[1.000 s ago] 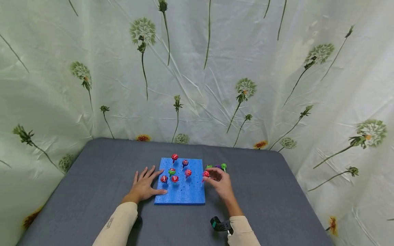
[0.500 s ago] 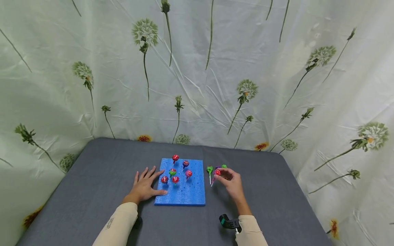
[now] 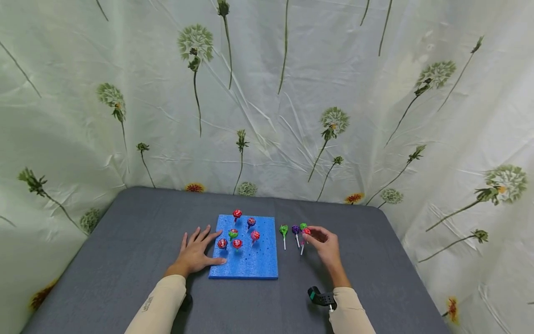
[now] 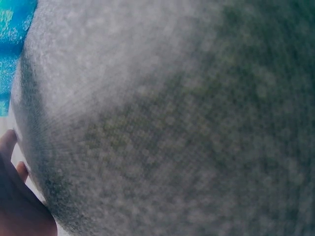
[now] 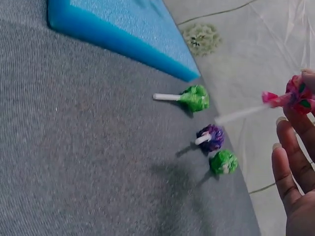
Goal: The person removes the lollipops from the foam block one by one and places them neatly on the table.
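My right hand [image 3: 326, 244] pinches a red-and-pink wrapped lollipop [image 5: 298, 96] by its head, its white stick pointing away from the fingers, held above the table. My left hand [image 3: 195, 253] lies with fingers spread at the left edge of a blue foam board [image 3: 263, 264], fingertips and thumb on it. Several lollipops stand in the board, among them a red one [image 3: 237, 214] at the back, a dark blue and red one [image 3: 251, 222] and a green and red one [image 3: 233, 234]. Only part of the left hand [image 4: 19, 196] shows in the left wrist view.
Right of the board, a green lollipop [image 5: 196, 98], a purple lollipop [image 5: 211, 137] and another green lollipop [image 5: 224, 162] lie on the grey table [image 3: 384, 278]. Small holes dot the board's right side. A flower-patterned curtain [image 3: 267, 106] hangs behind the table.
My right hand has moved right with the red lollipop, away from the board's right edge to beside the loose lollipops, uncovering the green and purple ones. My left hand has stayed on the board.
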`<action>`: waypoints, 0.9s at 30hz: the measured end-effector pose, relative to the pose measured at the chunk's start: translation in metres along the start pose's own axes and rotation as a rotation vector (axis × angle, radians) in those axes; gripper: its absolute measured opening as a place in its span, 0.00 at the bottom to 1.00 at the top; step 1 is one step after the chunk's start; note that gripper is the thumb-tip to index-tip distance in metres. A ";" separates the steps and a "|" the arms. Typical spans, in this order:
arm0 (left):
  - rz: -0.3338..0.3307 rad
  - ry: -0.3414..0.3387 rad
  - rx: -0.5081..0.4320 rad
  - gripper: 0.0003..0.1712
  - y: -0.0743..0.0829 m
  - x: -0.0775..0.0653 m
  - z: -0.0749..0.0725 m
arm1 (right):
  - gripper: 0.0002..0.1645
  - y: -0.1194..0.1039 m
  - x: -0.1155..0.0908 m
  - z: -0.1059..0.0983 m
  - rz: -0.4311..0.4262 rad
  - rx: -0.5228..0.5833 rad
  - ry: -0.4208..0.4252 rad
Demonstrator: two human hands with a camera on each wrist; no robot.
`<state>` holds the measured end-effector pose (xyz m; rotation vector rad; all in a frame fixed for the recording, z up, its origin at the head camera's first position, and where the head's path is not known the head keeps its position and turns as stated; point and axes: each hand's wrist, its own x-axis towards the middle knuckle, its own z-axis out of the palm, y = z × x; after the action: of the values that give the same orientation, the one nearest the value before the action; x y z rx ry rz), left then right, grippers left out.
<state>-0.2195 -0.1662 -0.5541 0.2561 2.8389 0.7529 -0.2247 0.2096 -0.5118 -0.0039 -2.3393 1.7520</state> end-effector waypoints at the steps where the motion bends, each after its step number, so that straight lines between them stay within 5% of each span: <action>1: 0.000 0.000 0.000 0.57 0.000 0.000 0.000 | 0.15 0.001 0.001 -0.001 -0.001 0.000 0.003; 27: -0.005 0.021 -0.011 0.58 -0.004 0.003 0.004 | 0.17 0.031 0.036 -0.026 0.054 -0.091 0.047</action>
<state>-0.2217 -0.1673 -0.5600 0.2413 2.8529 0.7740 -0.2597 0.2483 -0.5279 -0.1220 -2.4047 1.6487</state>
